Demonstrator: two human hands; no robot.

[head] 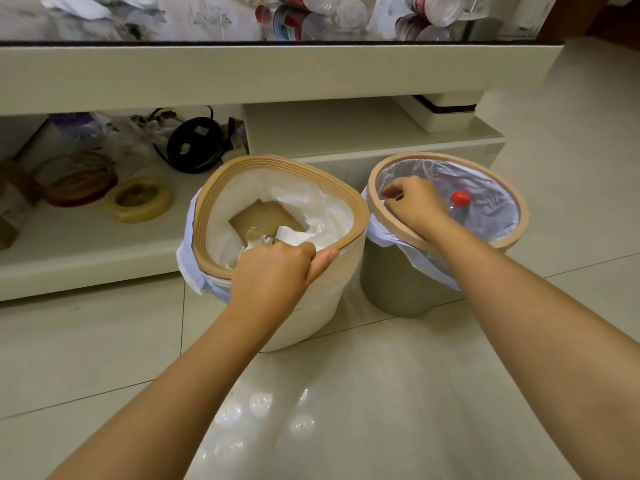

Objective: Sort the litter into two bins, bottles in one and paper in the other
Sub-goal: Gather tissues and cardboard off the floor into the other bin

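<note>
Tan wooden rim on the white bin [313,317], that's what my left hand [273,268] is clamped onto at the 6 o'clock edge, thumb outside. Cardboard [263,216] and crumpled paper [291,235] sit inside it. My right hand [414,206] has its fingers curled over the grey bin [394,289] rim at 9 o'clock; a red-capped bottle [459,202] lies in there.

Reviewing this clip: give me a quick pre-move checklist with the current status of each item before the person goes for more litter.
1. Left hand grips white bin rim: ok.
2. Right hand on grey bin rim, pinching liner: ok.
3. White bin holds only cardboard and paper: ok.
4. Grey bin holds red-capped bottle: ok.
5. Both bins upright: ok.
6. Bottles on the tabletop unsorted: not ok.
</note>
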